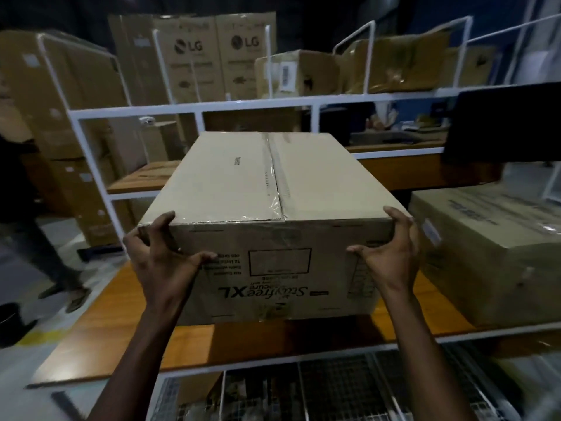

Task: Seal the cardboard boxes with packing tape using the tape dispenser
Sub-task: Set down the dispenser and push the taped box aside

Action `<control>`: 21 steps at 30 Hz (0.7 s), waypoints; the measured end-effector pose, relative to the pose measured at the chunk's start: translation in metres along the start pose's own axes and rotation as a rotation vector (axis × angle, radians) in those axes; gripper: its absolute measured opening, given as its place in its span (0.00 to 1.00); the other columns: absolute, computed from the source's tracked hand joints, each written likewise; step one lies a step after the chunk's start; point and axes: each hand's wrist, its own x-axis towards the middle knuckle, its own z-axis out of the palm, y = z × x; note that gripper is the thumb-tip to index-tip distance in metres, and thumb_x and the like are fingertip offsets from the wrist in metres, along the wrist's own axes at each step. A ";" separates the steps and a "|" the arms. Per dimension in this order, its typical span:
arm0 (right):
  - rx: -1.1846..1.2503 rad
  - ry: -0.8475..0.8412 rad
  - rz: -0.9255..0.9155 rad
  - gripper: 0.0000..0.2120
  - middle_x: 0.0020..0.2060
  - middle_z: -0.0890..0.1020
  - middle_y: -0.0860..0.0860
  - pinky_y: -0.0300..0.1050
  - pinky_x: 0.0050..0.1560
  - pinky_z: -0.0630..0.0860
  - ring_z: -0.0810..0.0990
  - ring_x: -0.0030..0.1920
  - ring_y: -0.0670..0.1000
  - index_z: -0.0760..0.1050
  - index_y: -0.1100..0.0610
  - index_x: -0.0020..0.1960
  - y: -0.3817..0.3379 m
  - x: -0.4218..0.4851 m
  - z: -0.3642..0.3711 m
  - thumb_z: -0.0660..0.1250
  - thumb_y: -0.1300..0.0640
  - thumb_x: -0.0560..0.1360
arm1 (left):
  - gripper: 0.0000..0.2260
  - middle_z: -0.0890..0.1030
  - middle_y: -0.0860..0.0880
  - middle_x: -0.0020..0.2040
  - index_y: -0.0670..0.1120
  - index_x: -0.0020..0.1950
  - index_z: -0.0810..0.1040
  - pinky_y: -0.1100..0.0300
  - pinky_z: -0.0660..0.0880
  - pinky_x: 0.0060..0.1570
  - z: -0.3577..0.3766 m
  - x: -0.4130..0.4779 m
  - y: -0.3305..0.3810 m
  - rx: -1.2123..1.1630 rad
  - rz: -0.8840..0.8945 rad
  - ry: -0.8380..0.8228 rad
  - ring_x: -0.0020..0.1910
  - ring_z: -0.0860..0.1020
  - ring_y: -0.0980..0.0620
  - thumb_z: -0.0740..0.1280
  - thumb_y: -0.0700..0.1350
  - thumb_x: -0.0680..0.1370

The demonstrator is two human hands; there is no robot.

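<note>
Left hand [161, 256] and right hand [391, 253] at near corners of taped cardboard box [258, 177].

The cardboard box [236, 183] is made of brown paperboard, and its face is seen as matt and slightly rough. Its top seam is covered by clear plastic tape [273, 165], which is glossy and wrinkled at the near end. The shelf board [100, 326] is of orange-brown wood with a smooth, faintly shining finish. The rack frame [243, 104] is made of white-painted metal. The second box [485, 253] is partly covered with shiny clear film.
</note>
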 end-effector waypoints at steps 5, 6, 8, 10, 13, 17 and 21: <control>-0.076 0.172 -0.012 0.46 0.67 0.71 0.59 0.57 0.56 0.76 0.72 0.65 0.63 0.71 0.51 0.69 0.028 0.050 -0.095 0.86 0.54 0.55 | 0.45 0.64 0.37 0.66 0.55 0.69 0.68 0.46 0.72 0.60 0.068 0.003 0.089 -0.154 0.059 -0.043 0.64 0.68 0.37 0.85 0.47 0.55; -0.105 0.205 -0.013 0.45 0.66 0.71 0.59 0.56 0.55 0.76 0.73 0.64 0.62 0.71 0.51 0.70 0.034 0.059 -0.116 0.86 0.54 0.56 | 0.45 0.64 0.37 0.66 0.55 0.69 0.68 0.47 0.72 0.60 0.083 0.002 0.108 -0.185 0.068 -0.053 0.64 0.68 0.38 0.85 0.46 0.56; -0.161 0.270 -0.020 0.45 0.67 0.71 0.58 0.54 0.55 0.76 0.73 0.64 0.60 0.71 0.51 0.70 0.045 0.075 -0.156 0.85 0.54 0.56 | 0.44 0.64 0.39 0.66 0.55 0.68 0.69 0.48 0.72 0.60 0.112 0.000 0.147 -0.249 0.094 -0.071 0.64 0.69 0.40 0.85 0.46 0.56; -0.198 0.337 -0.024 0.45 0.68 0.71 0.56 0.53 0.56 0.75 0.73 0.65 0.58 0.71 0.51 0.70 0.057 0.092 -0.194 0.85 0.55 0.56 | 0.44 0.64 0.39 0.66 0.56 0.68 0.69 0.49 0.73 0.61 0.143 0.000 0.182 -0.308 0.131 -0.092 0.63 0.70 0.40 0.85 0.48 0.55; -0.250 0.423 0.019 0.44 0.69 0.71 0.55 0.53 0.58 0.74 0.72 0.66 0.58 0.71 0.51 0.70 0.072 0.113 -0.246 0.85 0.55 0.57 | 0.44 0.64 0.39 0.67 0.56 0.68 0.69 0.52 0.71 0.61 0.186 -0.001 0.235 -0.382 0.153 -0.150 0.65 0.69 0.39 0.85 0.48 0.55; -0.312 0.489 0.069 0.43 0.72 0.68 0.54 0.56 0.58 0.74 0.70 0.68 0.59 0.69 0.48 0.71 0.101 0.142 -0.303 0.84 0.54 0.60 | 0.44 0.63 0.39 0.68 0.56 0.69 0.67 0.47 0.72 0.61 0.246 -0.011 0.299 -0.445 0.178 -0.241 0.66 0.67 0.37 0.84 0.52 0.57; -0.389 0.512 0.179 0.44 0.80 0.55 0.55 0.60 0.68 0.69 0.60 0.77 0.62 0.62 0.47 0.78 0.153 0.174 -0.325 0.80 0.54 0.68 | 0.43 0.62 0.41 0.67 0.60 0.72 0.61 0.41 0.74 0.58 0.313 -0.046 0.350 -0.426 0.182 -0.370 0.65 0.66 0.39 0.80 0.58 0.62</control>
